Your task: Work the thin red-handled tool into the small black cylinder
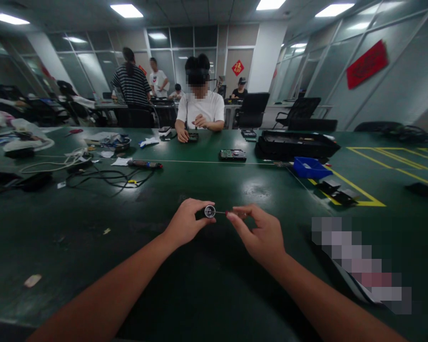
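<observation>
My left hand [189,218] grips a small round dark part with a silver ring [209,211] between thumb and fingers. Its open face points toward me, and the detail inside is too small to make out. In my right hand [262,230] is a screwdriver [220,212] with a thin metal shaft and a brownish see-through handle, mostly covered by the fingers. The shaft points left, and its tip meets or nearly meets the side of the round part; I cannot tell which. Both hands are just above the green tabletop [199,183].
A hard drive [232,155], a black tray [296,145], a blue bin [311,167] and black metal pieces [337,192] lie beyond my hands. Cables [110,178] and a pen-like tool [144,164] are at left. Across the table sits a person [199,107] handling a small part.
</observation>
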{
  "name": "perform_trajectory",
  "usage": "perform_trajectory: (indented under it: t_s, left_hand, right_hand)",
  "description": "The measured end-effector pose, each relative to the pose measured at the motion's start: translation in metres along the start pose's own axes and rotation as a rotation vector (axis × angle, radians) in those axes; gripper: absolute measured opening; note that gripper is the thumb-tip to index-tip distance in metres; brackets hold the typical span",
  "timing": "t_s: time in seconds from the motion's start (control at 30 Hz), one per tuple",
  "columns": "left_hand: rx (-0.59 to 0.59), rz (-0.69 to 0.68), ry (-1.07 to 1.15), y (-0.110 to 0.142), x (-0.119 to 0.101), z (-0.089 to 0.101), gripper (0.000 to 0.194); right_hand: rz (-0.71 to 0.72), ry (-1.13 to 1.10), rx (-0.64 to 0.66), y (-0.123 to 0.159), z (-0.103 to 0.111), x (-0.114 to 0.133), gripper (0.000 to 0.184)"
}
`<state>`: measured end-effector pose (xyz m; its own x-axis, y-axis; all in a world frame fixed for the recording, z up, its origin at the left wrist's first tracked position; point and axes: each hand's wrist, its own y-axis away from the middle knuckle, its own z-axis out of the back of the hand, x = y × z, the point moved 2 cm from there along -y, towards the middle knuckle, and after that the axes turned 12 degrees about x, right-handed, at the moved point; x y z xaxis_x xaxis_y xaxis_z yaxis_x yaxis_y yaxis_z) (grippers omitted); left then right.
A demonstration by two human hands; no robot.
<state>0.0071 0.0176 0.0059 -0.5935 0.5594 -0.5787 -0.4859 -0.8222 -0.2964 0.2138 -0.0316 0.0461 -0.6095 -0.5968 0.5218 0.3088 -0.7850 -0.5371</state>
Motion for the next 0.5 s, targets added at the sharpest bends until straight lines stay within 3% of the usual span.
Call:
perform_trajectory:
  t_s: [0.1,0.2,0.43,0.5]
  left_hand:
    - [0.024,-0.007,0.001,-0.0003,-0.0014,0.0001,0.038]
    - [0.036,-0.003,-0.015,-0.0004,-0.0031,0.0006,0.037]
    - [0.034,-0.011,-0.028,-0.0007,0.0014,-0.0019,0.037]
    - [0.037,-0.017,-0.029,-0.0012,0.0023,-0.0027,0.036]
  right_hand:
    - [0.007,0.036,0.014,-0.0002,0.0009,0.0004,0.021]
    - [0.02,0.03,0.031,-0.0004,0.0009,0.0008,0.014]
    - [0.058,-0.005,0.221,-0.0006,-0.0014,0.0049,0.015]
    - [0.041,0.014,0.222,0.0003,-0.0029,0.0041,0.018]
